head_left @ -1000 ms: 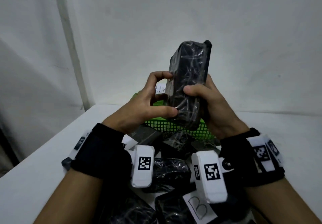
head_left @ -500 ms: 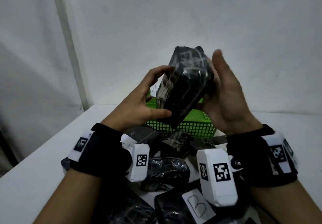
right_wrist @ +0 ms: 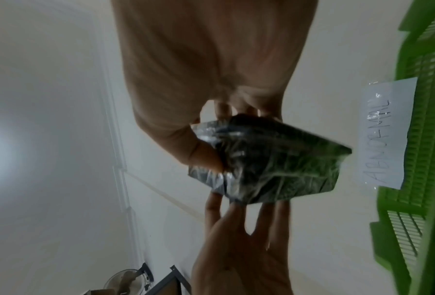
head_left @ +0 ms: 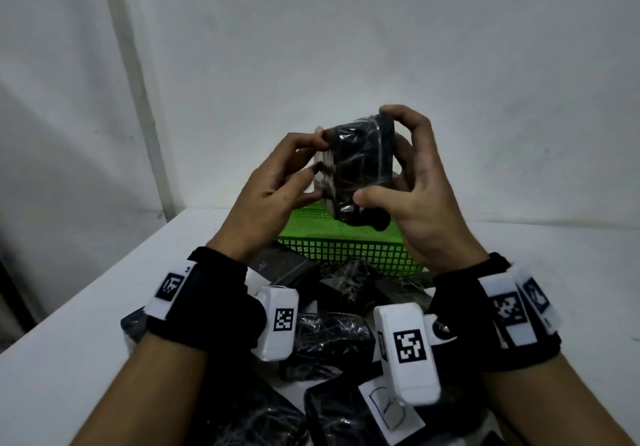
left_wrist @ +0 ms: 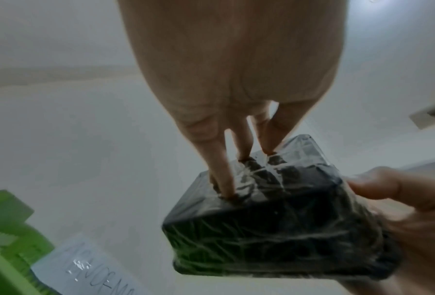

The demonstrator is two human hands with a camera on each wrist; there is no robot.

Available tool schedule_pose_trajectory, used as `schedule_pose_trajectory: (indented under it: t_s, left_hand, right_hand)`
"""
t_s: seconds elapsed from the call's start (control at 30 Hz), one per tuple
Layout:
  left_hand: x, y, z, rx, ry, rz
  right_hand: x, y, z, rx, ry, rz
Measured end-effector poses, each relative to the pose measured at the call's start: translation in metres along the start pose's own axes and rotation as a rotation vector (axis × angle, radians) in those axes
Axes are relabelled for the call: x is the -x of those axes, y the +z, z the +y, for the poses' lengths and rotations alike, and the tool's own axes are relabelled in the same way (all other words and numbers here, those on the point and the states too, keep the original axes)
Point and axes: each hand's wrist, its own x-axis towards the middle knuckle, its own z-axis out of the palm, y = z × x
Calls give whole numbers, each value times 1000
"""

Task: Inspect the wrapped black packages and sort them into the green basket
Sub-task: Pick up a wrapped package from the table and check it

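I hold one black package wrapped in clear film (head_left: pixel 360 168) in the air above the green mesh basket (head_left: pixel 346 248). My right hand (head_left: pixel 375 156) grips it, index finger over its top edge and thumb at its lower front. My left hand (head_left: pixel 313 168) touches its left end with its fingertips. In the left wrist view straight fingers (left_wrist: pixel 224 179) press on the package (left_wrist: pixel 274 229). The right wrist view shows the package (right_wrist: pixel 274 165) between my right thumb and fingers, with the left hand (right_wrist: pixel 241 239) under it.
Several more wrapped black packages (head_left: pixel 332 338) lie piled on the white table (head_left: pixel 69 341) between my wrists, some with white paper tags (head_left: pixel 388 411). A white label reading ABNORMAL (right_wrist: pixel 385 135) sticks to the basket's wall (right_wrist: pixel 425 139). A white wall stands close behind.
The package has been turned from upright to a shorter face toward me. My right hand went from flat behind it to gripping its top and bottom; the left fingers shifted to its left end.
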Motion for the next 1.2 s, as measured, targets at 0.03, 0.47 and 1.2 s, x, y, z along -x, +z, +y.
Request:
schedule_pose_trajectory:
  t_s: [0.03,0.47,1.2]
  left_hand:
    - [-1,1,0,6,14,63]
    - [-1,-6,9,172,-366,-14]
    - [1,-20,-3,-158,-153,-98]
  right_hand:
    - [-1,-1,-1,-4,-2,-21]
    - [-4,1,-9,-6,18,18]
    - [-5,-10,-7,-130,335,-1]
